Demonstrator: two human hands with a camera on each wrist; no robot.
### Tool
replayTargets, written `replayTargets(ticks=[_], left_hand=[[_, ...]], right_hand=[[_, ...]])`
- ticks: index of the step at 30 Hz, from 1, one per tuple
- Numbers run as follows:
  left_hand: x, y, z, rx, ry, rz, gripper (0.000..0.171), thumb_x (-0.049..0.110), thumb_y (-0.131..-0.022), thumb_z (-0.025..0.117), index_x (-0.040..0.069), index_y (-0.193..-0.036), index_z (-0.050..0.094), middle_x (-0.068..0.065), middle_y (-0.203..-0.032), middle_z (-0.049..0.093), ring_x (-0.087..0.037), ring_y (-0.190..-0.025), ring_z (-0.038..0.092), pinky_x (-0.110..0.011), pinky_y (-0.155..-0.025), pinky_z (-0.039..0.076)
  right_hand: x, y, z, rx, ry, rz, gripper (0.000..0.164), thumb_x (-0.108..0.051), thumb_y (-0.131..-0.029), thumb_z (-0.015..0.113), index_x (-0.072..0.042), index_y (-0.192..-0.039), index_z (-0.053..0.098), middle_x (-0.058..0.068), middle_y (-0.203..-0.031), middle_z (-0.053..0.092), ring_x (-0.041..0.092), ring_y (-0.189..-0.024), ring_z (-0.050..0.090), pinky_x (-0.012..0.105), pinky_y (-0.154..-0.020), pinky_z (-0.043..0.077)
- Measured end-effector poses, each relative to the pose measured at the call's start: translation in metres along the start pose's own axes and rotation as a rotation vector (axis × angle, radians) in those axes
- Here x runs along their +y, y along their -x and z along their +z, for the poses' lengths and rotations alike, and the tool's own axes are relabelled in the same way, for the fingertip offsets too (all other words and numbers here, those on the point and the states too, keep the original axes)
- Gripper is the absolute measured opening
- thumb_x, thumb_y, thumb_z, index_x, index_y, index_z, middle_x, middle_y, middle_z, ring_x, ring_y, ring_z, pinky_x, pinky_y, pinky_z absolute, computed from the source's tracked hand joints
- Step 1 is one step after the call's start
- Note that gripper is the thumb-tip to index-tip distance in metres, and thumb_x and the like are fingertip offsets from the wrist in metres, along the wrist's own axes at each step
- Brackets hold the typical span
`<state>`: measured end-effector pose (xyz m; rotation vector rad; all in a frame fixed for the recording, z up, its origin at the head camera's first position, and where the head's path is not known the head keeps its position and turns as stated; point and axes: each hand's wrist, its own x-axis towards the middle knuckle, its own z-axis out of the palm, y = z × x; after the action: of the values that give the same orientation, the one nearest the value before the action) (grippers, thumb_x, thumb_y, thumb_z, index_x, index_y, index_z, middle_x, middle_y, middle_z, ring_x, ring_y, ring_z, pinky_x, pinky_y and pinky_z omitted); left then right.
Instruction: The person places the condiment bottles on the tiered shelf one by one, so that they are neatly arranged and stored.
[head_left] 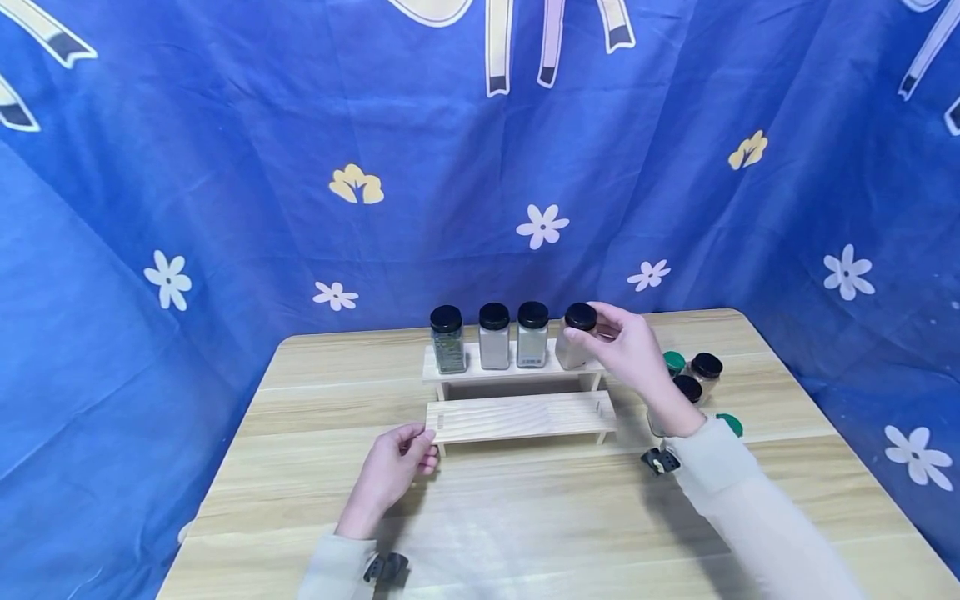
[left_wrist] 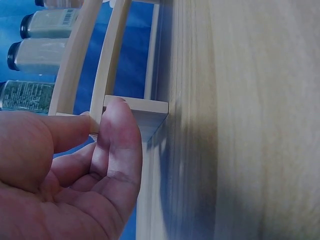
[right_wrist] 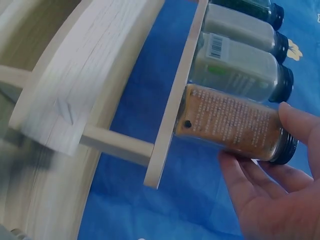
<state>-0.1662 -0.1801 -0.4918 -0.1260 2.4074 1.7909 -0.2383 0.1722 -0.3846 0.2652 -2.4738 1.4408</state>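
A two-tier wooden spice rack [head_left: 517,417] stands on the table. My left hand [head_left: 393,467] pinches the left end of its lower shelf between thumb and fingers; the left wrist view shows the thumb on the board's edge. At the right end of the upper shelf, my right hand [head_left: 630,354] grips a black-capped spice jar [right_wrist: 230,122] of orange-brown powder around its cap and upper side. Its base is right at the shelf board, slightly tilted in the head view. Left of it stand a greenish-pale jar [head_left: 532,346], a pale powder jar [head_left: 494,346] and a dark green herb jar [head_left: 450,352].
Several more jars stand on the table at the right, partly behind my right forearm, among them a black-capped jar [head_left: 706,367] and a green-capped one [head_left: 673,362]. A blue patterned curtain [head_left: 450,208] hangs behind the wooden table [head_left: 517,525] and along its sides.
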Motion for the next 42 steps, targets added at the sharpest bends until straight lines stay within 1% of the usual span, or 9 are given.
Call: replayTargets(ticks=[7, 16, 20, 26, 28, 31, 35, 38, 42], left_hand=[[0.001, 0.001, 0.001, -0.005, -0.009, -0.003, 0.029, 0.011, -0.107, 0.059, -0.011, -0.126, 0.064, -0.018, -0.093, 0.073, -0.021, -0.079, 0.071, -0.028, -0.071, 0.069], [0.001, 0.003, 0.002, -0.006, -0.009, -0.008, 0.030, 0.011, -0.108, 0.059, -0.011, -0.127, 0.064, -0.019, -0.094, 0.073, -0.021, -0.079, 0.072, -0.028, -0.071, 0.069], [-0.001, 0.003, 0.002, 0.002, -0.014, -0.009, 0.035, 0.013, -0.108, 0.059, -0.013, -0.131, 0.061, -0.020, -0.095, 0.074, -0.020, -0.080, 0.072, -0.028, -0.070, 0.069], [-0.002, 0.002, 0.001, 0.003, -0.012, -0.007, 0.035, 0.013, -0.107, 0.059, -0.013, -0.131, 0.062, -0.020, -0.094, 0.074, -0.020, -0.080, 0.072, -0.027, -0.070, 0.069], [-0.002, 0.001, 0.001, -0.003, -0.011, -0.004, 0.036, 0.012, -0.107, 0.059, -0.013, -0.133, 0.060, -0.020, -0.095, 0.074, -0.020, -0.080, 0.072, -0.027, -0.070, 0.069], [-0.002, 0.000, 0.000, -0.010, -0.020, -0.001, 0.038, 0.013, -0.108, 0.058, -0.014, -0.135, 0.059, -0.021, -0.096, 0.074, -0.021, -0.080, 0.072, -0.028, -0.071, 0.069], [-0.001, -0.001, -0.002, -0.014, -0.044, 0.000, 0.040, 0.015, -0.108, 0.058, -0.013, -0.137, 0.058, -0.020, -0.096, 0.074, -0.020, -0.080, 0.072, -0.027, -0.071, 0.069], [0.001, 0.000, -0.003, -0.014, -0.059, 0.001, 0.040, 0.015, -0.108, 0.058, -0.013, -0.137, 0.058, -0.019, -0.096, 0.074, -0.019, -0.079, 0.072, -0.027, -0.070, 0.069], [0.002, -0.001, -0.002, -0.013, -0.063, -0.004, 0.039, 0.014, -0.108, 0.058, -0.014, -0.137, 0.058, -0.019, -0.095, 0.074, -0.018, -0.079, 0.071, -0.027, -0.070, 0.069]], right_hand=[[-0.004, -0.002, 0.008, 0.008, -0.007, 0.025, 0.047, -0.031, -0.090, 0.086, -0.012, -0.130, 0.072, 0.012, -0.120, 0.079, 0.026, -0.112, 0.076, 0.037, -0.100, 0.065], [-0.003, -0.002, 0.009, -0.016, -0.034, 0.036, 0.049, -0.035, -0.090, 0.086, -0.012, -0.131, 0.071, 0.011, -0.122, 0.078, 0.027, -0.114, 0.075, 0.038, -0.102, 0.065], [0.000, -0.001, -0.001, -0.047, -0.052, 0.051, 0.056, -0.038, -0.091, 0.084, -0.009, -0.136, 0.067, 0.014, -0.130, 0.074, 0.031, -0.121, 0.072, 0.042, -0.108, 0.062], [0.010, 0.010, -0.031, -0.035, 0.025, 0.041, 0.060, -0.046, -0.093, 0.079, -0.014, -0.142, 0.064, 0.014, -0.140, 0.069, 0.034, -0.129, 0.067, 0.049, -0.113, 0.058], [0.015, 0.017, -0.044, -0.016, 0.046, 0.034, 0.058, -0.044, -0.094, 0.079, -0.015, -0.142, 0.065, 0.013, -0.140, 0.070, 0.033, -0.129, 0.068, 0.045, -0.112, 0.058], [0.025, 0.028, -0.063, 0.012, 0.082, 0.020, 0.054, -0.039, -0.096, 0.078, -0.013, -0.141, 0.066, 0.014, -0.138, 0.071, 0.028, -0.126, 0.070, 0.028, -0.107, 0.060], [0.042, 0.044, -0.087, 0.049, 0.072, 0.007, 0.048, -0.028, -0.098, 0.077, -0.006, -0.139, 0.066, 0.015, -0.135, 0.072, 0.005, -0.118, 0.071, 0.006, -0.098, 0.056], [0.058, 0.058, -0.106, 0.075, 0.052, -0.004, 0.044, -0.020, -0.099, 0.076, -0.001, -0.137, 0.066, 0.002, -0.129, 0.075, -0.010, -0.110, 0.068, 0.001, -0.094, 0.054], [0.080, 0.079, -0.127, 0.104, 0.077, -0.031, 0.040, -0.013, -0.098, 0.076, 0.003, -0.134, 0.067, -0.019, -0.118, 0.074, -0.015, -0.104, 0.067, 0.001, -0.090, 0.055]])
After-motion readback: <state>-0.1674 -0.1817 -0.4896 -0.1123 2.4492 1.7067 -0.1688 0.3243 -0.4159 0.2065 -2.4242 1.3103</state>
